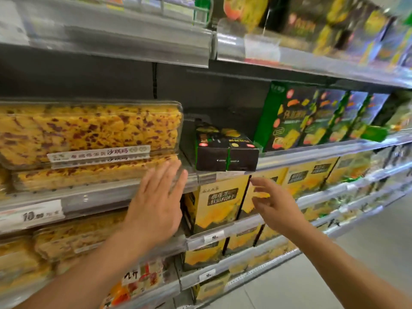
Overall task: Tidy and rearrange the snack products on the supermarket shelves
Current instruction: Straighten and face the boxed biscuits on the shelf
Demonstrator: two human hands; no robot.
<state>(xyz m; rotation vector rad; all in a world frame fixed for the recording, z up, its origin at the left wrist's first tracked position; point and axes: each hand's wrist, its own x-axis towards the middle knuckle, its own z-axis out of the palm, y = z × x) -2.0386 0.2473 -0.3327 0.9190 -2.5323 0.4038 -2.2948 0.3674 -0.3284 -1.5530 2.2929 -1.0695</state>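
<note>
Left hand (pixel 156 204) is flat and open, fingers spread, palm toward the right end of the lower clear tray (pixel 95 172) of yellow snack cake. Whether it touches the tray or the shelf edge (pixel 89 197) I can't tell, motion blur. Looks like it's there to square that tray up or steady it.

Right hand (pixel 274 204) is loosely open, fingers curled, gripping nothing. It hovers in front of the yellow boxes (pixel 220 201) one shelf down, just under the black box (pixel 225 150) at its 12 o'clock.

Black box is the odd one out: lies flat alone in a gap, front end hanging past the shelf lip. Upper clear tray (pixel 89 132) sits at its 9 o'clock, stacked on the lower one. Green-and-dark packs (pixel 287 117) stand upright in a row at its 2 o'clock, faces forward. Empty shelf behind the black box.

My read: black box is next to go, either pushed back or stood up to match the neighbours. Right hand is best placed for it. Risk: overhang means a nudge from below could tip it off.
</note>
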